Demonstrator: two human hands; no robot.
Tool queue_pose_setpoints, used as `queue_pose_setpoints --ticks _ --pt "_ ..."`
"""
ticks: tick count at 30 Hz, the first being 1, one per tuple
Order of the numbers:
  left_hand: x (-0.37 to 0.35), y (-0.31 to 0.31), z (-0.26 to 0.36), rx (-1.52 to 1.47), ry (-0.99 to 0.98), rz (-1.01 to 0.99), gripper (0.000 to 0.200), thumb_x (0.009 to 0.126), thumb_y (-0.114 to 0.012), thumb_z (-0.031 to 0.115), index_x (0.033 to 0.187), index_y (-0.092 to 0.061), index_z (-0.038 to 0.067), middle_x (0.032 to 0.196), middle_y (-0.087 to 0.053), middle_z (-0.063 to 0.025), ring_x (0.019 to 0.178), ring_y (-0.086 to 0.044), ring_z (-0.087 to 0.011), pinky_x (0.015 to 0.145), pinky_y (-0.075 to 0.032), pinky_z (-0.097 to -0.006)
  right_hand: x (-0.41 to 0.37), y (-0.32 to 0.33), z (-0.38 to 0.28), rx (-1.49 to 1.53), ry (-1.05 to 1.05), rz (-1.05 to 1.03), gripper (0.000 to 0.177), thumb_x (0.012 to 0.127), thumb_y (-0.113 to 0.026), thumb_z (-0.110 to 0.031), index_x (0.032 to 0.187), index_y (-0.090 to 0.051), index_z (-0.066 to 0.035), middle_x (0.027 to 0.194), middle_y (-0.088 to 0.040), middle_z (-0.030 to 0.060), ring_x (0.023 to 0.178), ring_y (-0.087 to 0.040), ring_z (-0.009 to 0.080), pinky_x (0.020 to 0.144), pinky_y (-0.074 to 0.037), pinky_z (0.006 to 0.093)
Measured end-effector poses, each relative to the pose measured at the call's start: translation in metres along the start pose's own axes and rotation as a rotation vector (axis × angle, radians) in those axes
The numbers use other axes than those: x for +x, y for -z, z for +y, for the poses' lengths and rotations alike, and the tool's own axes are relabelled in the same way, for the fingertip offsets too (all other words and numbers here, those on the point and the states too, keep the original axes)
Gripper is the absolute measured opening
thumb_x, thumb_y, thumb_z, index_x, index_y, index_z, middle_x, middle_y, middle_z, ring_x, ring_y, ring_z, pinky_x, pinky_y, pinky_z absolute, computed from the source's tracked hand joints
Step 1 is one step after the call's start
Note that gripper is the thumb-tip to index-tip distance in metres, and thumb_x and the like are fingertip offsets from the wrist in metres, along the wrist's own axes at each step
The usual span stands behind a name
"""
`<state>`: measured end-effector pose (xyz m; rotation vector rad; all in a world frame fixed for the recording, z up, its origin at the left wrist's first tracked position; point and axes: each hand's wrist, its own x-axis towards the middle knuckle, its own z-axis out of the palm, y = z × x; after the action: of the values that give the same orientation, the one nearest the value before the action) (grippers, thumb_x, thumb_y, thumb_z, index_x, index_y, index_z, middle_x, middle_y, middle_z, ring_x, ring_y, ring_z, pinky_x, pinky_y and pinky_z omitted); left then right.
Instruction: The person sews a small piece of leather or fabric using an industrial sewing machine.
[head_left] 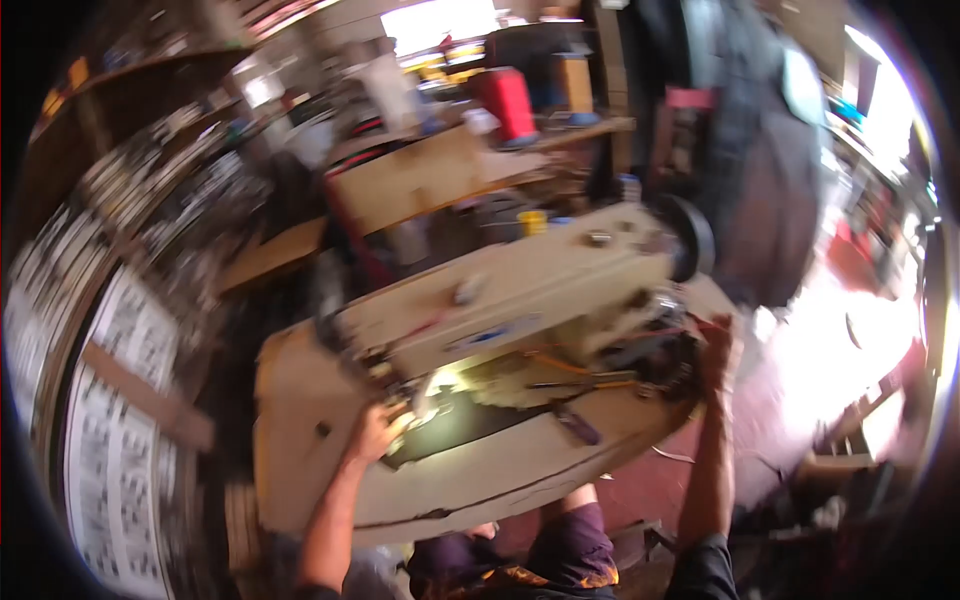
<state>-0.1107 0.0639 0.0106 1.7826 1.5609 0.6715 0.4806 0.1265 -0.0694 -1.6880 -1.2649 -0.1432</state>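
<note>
A cream sewing machine (510, 290) stands on a pale wooden table (330, 490), its lamp shining onto the needle area. My left hand (376, 432) is at the lit needle end, fingers beside the presser foot; blur hides how they are bent. My right hand (718, 352) is at the table's right edge, next to a cluster of dark items (665, 355); its fingers are smeared too. On the table between both hands lie a yellow-handled tool (610, 380) and a small dark purplish object (577, 425). The black handwheel (690, 238) sits above my right hand.
Shelves with stacked goods (150, 180) line the left side. Behind the machine stands a wooden bench (420, 185) with a red object (508, 105) on it. Dark garments (745, 150) hang at the back right. A reddish floor (650, 480) shows below.
</note>
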Motion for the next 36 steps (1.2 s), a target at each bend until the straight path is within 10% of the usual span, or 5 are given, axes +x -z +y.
queue_pose_setpoints --ticks 4,11,14,32,36 --pt "0.001 -0.002 -0.01 0.026 -0.015 0.048 0.015 0.088 -0.071 0.01 0.096 -0.062 0.001 0.094 -0.062 -0.0068 0.08 -0.061 -0.0148 0.068 -0.051 -0.0313 0.006 -0.047 0.1 0.67 -0.097 0.057 0.018 0.101 -0.056 -0.016 0.108 -0.06 0.0 0.1 -0.06 0.0121 0.094 -0.064 0.0255 0.09 -0.051 0.0366" --pt "0.003 -0.006 -0.02 0.028 -0.242 0.193 0.021 0.089 -0.071 0.02 0.1 -0.065 0.003 0.077 -0.064 -0.0068 0.059 -0.063 -0.0148 0.054 -0.051 -0.0319 0.011 -0.014 0.019 0.585 -0.173 0.046 0.033 0.107 -0.045 -0.029 0.095 -0.046 0.002 0.091 -0.06 0.0145 0.093 -0.07 0.0238 0.08 -0.054 0.0328" --pt "0.001 -0.002 -0.007 -0.008 -0.087 0.114 0.022 0.084 -0.074 0.011 0.09 -0.055 0.001 0.096 -0.056 -0.011 0.083 -0.06 -0.025 0.074 -0.05 -0.037 0.012 -0.014 0.013 0.672 -0.209 0.036 0.032 0.107 -0.045 -0.029 0.097 -0.046 0.002 0.088 -0.058 0.0139 0.098 -0.071 0.0259 0.08 -0.054 0.0337" --pt "0.003 -0.004 -0.014 0.029 -0.277 0.197 0.016 0.089 -0.071 0.018 0.092 -0.065 0.003 0.077 -0.061 -0.0072 0.066 -0.059 -0.0182 0.062 -0.048 -0.0349 0.014 -0.015 0.027 0.683 -0.208 -0.012 0.026 0.107 -0.045 -0.025 0.098 -0.043 0.0 0.095 -0.055 0.0132 0.102 -0.07 0.0307 0.086 -0.057 0.0327" --pt "0.004 -0.003 -0.011 -0.027 -0.134 0.117 0.02 0.084 -0.074 0.011 0.088 -0.057 0.002 0.094 -0.057 -0.0107 0.083 -0.059 -0.0251 0.072 -0.049 -0.0361 0.013 -0.017 0.031 0.682 -0.186 -0.022 0.025 0.107 -0.044 -0.023 0.098 -0.043 0.0 0.095 -0.055 0.0127 0.103 -0.07 0.0308 0.085 -0.056 0.0324"
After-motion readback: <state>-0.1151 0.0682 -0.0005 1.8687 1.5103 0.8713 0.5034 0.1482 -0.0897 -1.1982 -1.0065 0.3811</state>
